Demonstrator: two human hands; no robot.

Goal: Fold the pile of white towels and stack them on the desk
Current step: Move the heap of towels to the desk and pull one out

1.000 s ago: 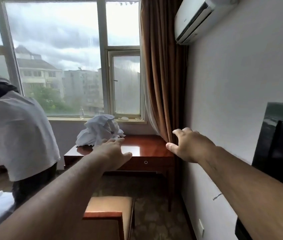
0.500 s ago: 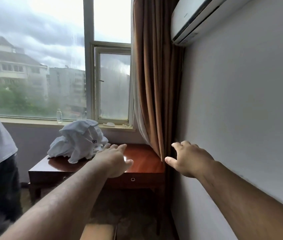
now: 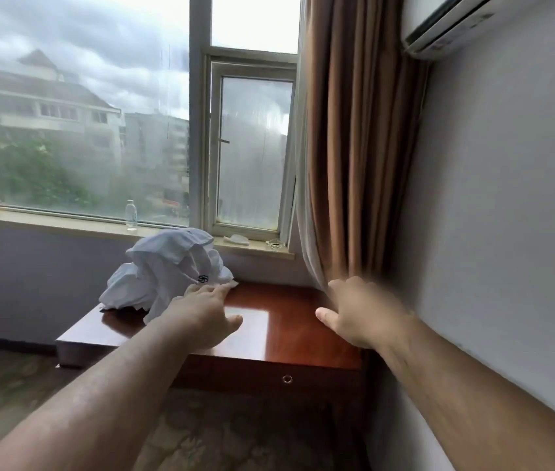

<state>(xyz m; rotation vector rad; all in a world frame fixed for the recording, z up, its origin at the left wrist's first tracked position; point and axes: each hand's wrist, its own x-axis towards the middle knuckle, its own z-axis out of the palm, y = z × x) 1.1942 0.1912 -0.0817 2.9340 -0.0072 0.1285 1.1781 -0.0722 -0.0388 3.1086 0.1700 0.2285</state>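
A crumpled pile of white towels (image 3: 164,273) lies at the back left of a glossy red-brown wooden desk (image 3: 289,331) under the window. One towel shows a small dark flower logo. My left hand (image 3: 201,314) reaches out over the desk with fingers spread and relaxed, its fingertips close to the pile's right edge; contact is unclear. My right hand (image 3: 364,311) hovers over the desk's right side near the curtain, fingers loosely extended, holding nothing.
A brown curtain (image 3: 357,137) hangs at the desk's right rear corner, against a white wall. The window sill (image 3: 65,224) carries a water bottle (image 3: 131,215) and small items. The desk has a drawer with a ring pull (image 3: 287,379). Patterned carpet lies below.
The view has come closer to the desk. Both hands have advanced over the desktop, the left one nearing the towel pile. The person in a white shirt at the left is gone from view.
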